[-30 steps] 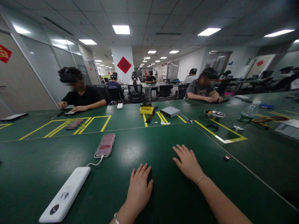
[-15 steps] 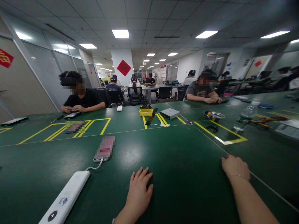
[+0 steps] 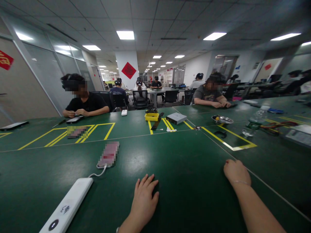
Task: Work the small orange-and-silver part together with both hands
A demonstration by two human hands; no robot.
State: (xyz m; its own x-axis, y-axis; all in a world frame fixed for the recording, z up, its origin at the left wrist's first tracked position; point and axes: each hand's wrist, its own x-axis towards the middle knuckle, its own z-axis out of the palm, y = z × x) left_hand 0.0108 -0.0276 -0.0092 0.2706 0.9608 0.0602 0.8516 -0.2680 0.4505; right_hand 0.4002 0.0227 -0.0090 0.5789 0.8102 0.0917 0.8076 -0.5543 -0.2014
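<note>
My left hand (image 3: 145,199) lies palm down on the green table (image 3: 189,184), its fingers spread and nothing in them. To the right, my right hand (image 3: 236,173) is closed, its fingers curled under close to the seam in the table top. What it holds, if anything, is hidden beneath the hand. Left of my left hand is a phone (image 3: 108,154) with a blurred screen, joined by a short white cable (image 3: 99,174) to a long white power bank or strip (image 3: 69,204). Both hands are apart from these.
Farther back stand a yellow tray (image 3: 152,117) with dark cables, a grey box (image 3: 176,118), a metal bowl (image 3: 222,119) and a clear bottle (image 3: 255,121). Yellow tape (image 3: 234,149) marks areas on the table. Two people (image 3: 84,103) sit across, handling small objects.
My right hand has shifted a little to the left along the table, still closed. My left hand and the objects rest where they were.
</note>
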